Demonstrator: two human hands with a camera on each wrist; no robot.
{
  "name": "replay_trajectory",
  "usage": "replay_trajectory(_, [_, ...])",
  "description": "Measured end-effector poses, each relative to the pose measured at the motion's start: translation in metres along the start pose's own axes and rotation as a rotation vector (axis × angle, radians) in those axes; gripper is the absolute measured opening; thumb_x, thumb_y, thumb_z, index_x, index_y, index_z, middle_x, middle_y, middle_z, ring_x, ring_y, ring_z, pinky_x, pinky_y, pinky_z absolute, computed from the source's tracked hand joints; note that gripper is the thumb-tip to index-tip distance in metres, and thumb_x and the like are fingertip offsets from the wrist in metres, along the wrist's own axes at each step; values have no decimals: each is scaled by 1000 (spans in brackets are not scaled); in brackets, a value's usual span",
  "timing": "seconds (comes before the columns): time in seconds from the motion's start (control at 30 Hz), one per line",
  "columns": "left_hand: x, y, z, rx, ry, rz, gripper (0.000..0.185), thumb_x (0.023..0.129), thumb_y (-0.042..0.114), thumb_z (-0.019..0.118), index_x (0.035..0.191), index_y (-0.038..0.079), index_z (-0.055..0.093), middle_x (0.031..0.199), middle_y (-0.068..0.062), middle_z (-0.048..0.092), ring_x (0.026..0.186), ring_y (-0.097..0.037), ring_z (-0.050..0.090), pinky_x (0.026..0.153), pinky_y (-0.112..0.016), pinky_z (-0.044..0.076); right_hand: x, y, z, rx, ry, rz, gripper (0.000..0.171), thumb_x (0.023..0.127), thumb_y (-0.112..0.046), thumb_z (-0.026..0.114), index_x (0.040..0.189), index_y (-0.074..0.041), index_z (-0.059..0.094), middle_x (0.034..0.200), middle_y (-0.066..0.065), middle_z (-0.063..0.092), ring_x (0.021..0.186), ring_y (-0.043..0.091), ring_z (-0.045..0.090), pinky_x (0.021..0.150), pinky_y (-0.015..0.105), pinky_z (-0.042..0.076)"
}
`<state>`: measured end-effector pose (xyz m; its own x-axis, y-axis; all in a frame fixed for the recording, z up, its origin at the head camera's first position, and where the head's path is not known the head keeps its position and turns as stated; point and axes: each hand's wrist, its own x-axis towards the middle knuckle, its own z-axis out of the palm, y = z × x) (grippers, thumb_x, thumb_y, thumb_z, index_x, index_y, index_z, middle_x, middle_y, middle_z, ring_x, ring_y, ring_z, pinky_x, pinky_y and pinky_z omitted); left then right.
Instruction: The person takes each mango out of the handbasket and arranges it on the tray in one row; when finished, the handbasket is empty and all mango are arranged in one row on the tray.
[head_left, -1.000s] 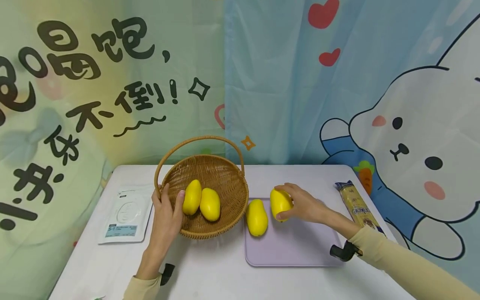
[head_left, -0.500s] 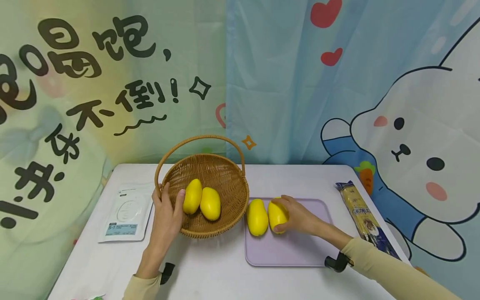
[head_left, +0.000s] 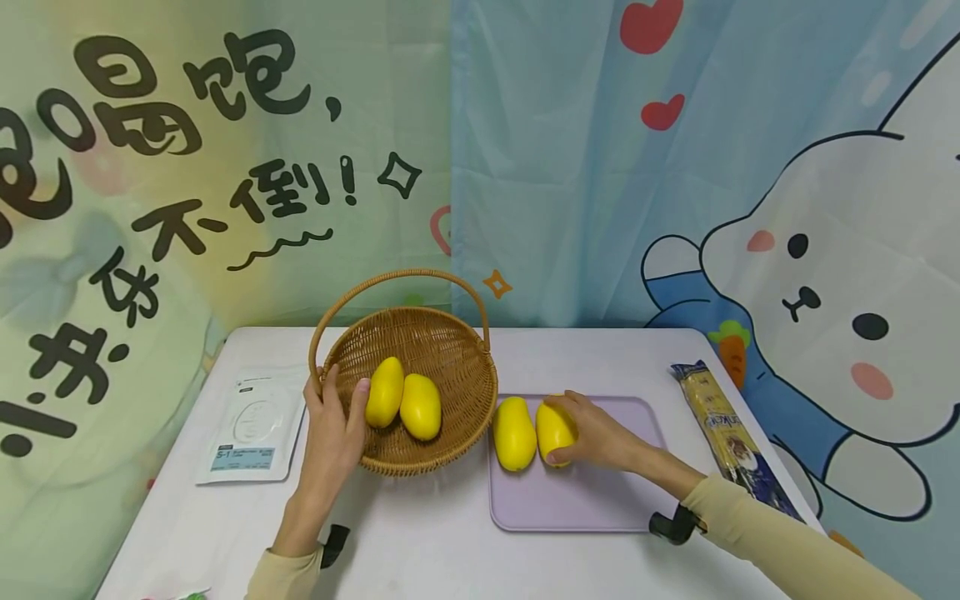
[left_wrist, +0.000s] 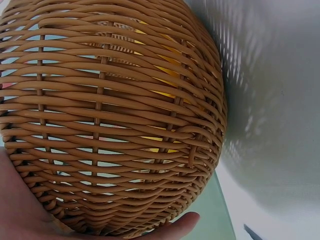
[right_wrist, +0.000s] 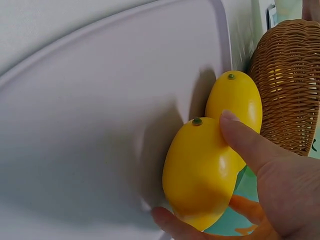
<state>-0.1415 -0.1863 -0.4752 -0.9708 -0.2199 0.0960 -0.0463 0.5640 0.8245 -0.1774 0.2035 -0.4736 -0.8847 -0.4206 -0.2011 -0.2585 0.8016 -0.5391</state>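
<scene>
A brown wicker basket (head_left: pixel 461 367) with a tall hoop handle stands tilted on the table, two yellow mangoes, a left one (head_left: pixel 385 392) and a right one (head_left: pixel 421 407), inside. My left hand (head_left: pixel 336 429) grips its left side, the thumb along the rim. On the lilac tray (head_left: pixel 585 504) to the right, one mango (head_left: pixel 514 435) lies near the left edge. Close beside it a second mango (right_wrist: pixel 197 170) rests on the tray, held between the thumb and fingers of my right hand (head_left: pixel 596 433). Woven wall fills most of the left wrist view.
At the left lies a white pouch (head_left: pixel 251 429) with a blue label. A gold and blue packet (head_left: pixel 731 442) lies along the table's right edge. Printed curtains (head_left: pixel 540 167) hang behind the table. Something green peeks in at the bottom left edge.
My right hand has lowered its mango leftward onto the tray, next to the other one, and has stayed there over the last half second. The left hand and basket have kept their place.
</scene>
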Motion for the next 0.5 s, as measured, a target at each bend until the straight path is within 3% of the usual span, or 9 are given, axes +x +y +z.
replay_trajectory(0.37, [0,-2,1,5,7,5,83,104,62,34,163,6,16,167,-24,3,148,-47,30,116,-63,32,-2,-2,-4,-5,-7,-14,89,80,-35,87,150,-2,44,157,28,36,147,50,29,113,70,31])
replay_trajectory(0.5, [1,-2,1,5,10,9,83,104,62,35,162,5,17,167,-23,3,148,-46,29,116,-63,32,-1,-6,-11,-42,-5,3,90,81,-37,86,152,-4,42,158,32,32,144,51,35,110,69,36])
